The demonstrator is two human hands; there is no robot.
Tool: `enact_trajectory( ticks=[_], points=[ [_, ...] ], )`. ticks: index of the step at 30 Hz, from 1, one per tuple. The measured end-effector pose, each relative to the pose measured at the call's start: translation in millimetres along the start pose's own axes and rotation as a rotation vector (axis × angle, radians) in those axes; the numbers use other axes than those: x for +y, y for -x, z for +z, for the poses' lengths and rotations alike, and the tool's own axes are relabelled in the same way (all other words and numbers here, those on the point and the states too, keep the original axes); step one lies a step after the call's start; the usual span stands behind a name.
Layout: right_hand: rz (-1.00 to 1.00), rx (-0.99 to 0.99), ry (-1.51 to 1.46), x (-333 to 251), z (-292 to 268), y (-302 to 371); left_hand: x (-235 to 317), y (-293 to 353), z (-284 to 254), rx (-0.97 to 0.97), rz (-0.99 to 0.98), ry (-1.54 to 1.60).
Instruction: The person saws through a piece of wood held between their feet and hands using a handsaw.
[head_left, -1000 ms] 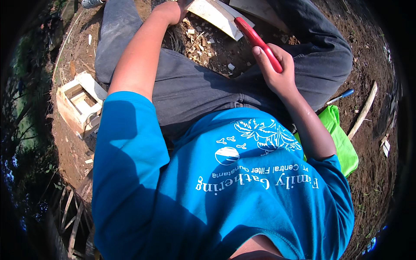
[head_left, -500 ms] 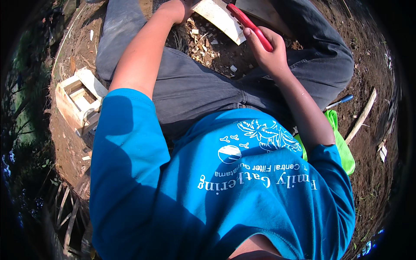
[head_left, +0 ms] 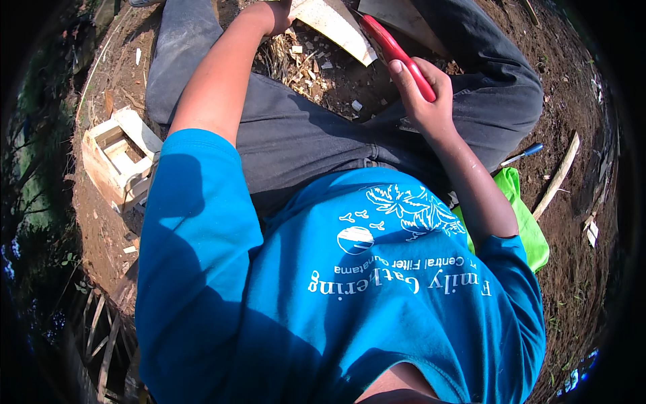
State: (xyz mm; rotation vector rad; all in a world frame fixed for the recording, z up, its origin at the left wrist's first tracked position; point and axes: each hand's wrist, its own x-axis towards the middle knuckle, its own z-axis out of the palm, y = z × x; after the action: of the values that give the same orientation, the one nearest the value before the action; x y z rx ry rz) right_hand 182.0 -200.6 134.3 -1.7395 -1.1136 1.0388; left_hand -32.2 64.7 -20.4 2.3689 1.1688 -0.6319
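Note:
My right hand (head_left: 431,97) is closed around the red handle (head_left: 397,57) of a hand tool. A thin dark blade edge shows at the handle's far end, but its kind is hard to make out. The tool lies close to the right end of a pale wooden board (head_left: 336,28). At the board's left end is my left hand (head_left: 269,18), its fingers bent against the wood and partly cut off by the top edge of the picture. Beyond the tool, a second, greyer board (head_left: 397,19) rests by my leg.
Wood chips (head_left: 309,75) litter the soil between my crossed legs. An open wooden box (head_left: 120,155) stands on the ground at left. To the right lie a blue-handled tool (head_left: 528,151), a bright green cloth or bag (head_left: 521,215) and a bare stick (head_left: 558,176).
My right hand and the red-handled tool have shifted slightly right and nearer to me. The board's right end has moved slightly left; the whole view has also shifted a little.

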Motion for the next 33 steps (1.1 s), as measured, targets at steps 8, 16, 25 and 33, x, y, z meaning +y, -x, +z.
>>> enact_trajectory(
  ticks=[8, 16, 25, 33],
  points=[
    [-0.024, 0.096, 0.032, 29, 57, -81, 13, 1, -14, -0.089, 0.048, -0.090],
    [-0.001, 0.142, -0.133, 45, 92, -116, 15, 13, -15, 0.051, 0.049, 0.010],
    [0.038, 0.117, -0.149, 47, 86, -124, 10, 8, -6, 0.054, 0.007, -0.050],
    [0.036, 0.102, -0.127, 46, 83, -124, 11, 7, -7, 0.088, -0.043, 0.050]
  ],
)
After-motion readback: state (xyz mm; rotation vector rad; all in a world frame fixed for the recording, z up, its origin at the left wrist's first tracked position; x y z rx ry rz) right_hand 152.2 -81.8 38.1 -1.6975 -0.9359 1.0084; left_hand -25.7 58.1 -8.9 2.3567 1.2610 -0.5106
